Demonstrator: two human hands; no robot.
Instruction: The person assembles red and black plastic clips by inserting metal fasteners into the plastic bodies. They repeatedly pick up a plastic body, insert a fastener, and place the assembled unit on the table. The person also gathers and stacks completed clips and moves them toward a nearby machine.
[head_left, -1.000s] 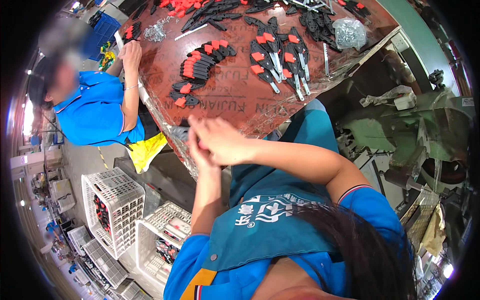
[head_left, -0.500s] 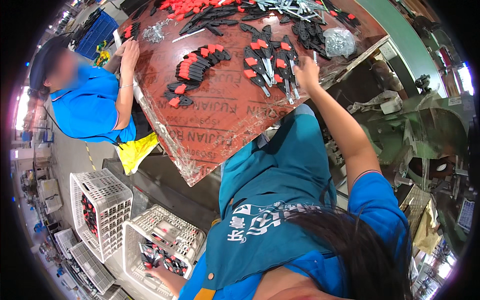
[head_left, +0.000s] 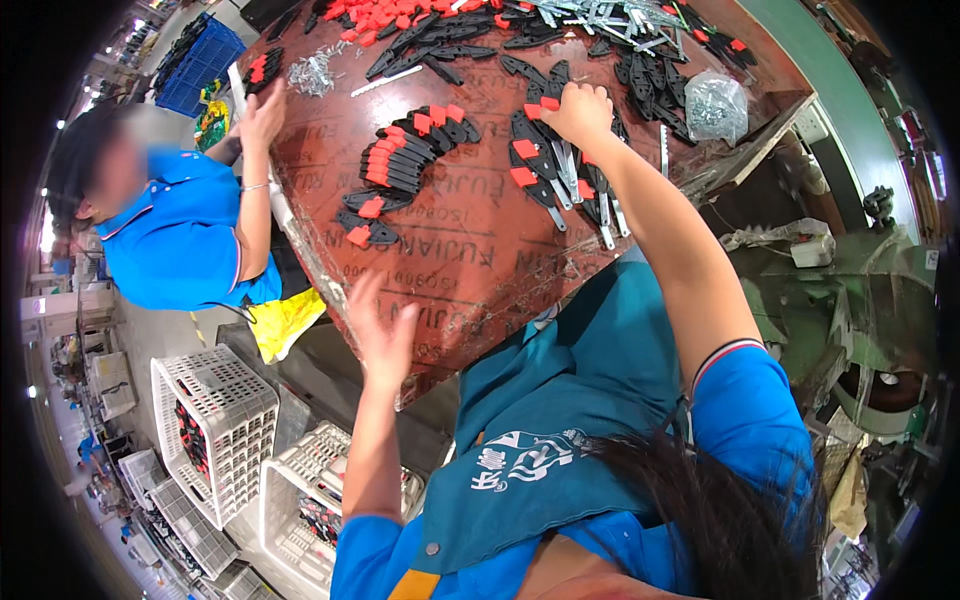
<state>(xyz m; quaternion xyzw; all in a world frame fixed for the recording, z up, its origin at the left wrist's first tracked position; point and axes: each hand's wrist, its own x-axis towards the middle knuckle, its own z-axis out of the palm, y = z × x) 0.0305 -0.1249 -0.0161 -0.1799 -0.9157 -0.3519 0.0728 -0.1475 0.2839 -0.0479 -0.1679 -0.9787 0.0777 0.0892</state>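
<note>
My left hand [head_left: 382, 328] hovers over the near left edge of the red-brown table [head_left: 440, 290], empty, with its fingers spread. My right hand [head_left: 582, 118] reaches over a cluster of black clamp pieces with red pads and flat metal bars. Its fingers are curled over the upper end of a black-and-red clamp piece [head_left: 545, 108]; the fingertips are partly hidden. Other clamp pieces [head_left: 535, 165] lie beside and under the hand, bars pointing toward me. Left of them, a curved row of black pieces with red pads [head_left: 400, 160] lies fanned out.
Red parts [head_left: 375, 12], black parts [head_left: 430, 45] and metal bars [head_left: 610, 20] lie heaped at the far side. A clear bag of small metal parts [head_left: 716, 108] sits at right. A co-worker [head_left: 180, 220] stands at left. White crates [head_left: 225, 420] hold clamp pieces below; green machinery [head_left: 850, 280] stands at right.
My left hand has come up out of the lower white crate to the table edge and is now empty. My right hand has moved left, from the cluster's right side onto its upper part.
</note>
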